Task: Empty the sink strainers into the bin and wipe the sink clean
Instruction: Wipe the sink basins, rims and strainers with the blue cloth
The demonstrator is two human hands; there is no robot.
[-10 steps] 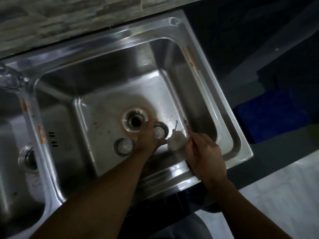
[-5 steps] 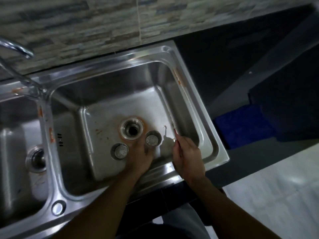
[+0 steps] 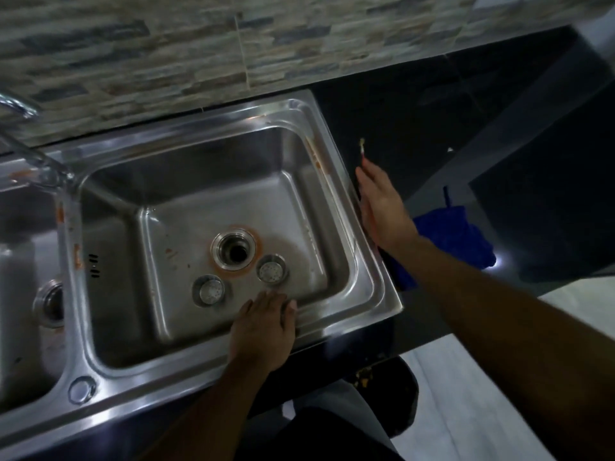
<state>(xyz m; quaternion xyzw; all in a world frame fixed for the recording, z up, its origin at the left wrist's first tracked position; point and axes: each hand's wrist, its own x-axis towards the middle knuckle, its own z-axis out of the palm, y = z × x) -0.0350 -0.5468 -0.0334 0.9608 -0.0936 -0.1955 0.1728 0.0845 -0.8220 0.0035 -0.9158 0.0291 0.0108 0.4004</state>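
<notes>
The left hand (image 3: 263, 331) lies flat and open on the front wall of the stainless steel sink basin (image 3: 186, 181), holding nothing. The right hand (image 3: 382, 207) pinches a thin pale stick (image 3: 362, 148) over the dark countertop (image 3: 416, 104). Two round metal strainers (image 3: 273, 269) sit beside the rust-ringed drain (image 3: 234, 249).

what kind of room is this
Most likely a home kitchen: a double-bowl stainless steel sink set in a dark countertop, with a tap and a stone-look tiled wall behind it.
</notes>
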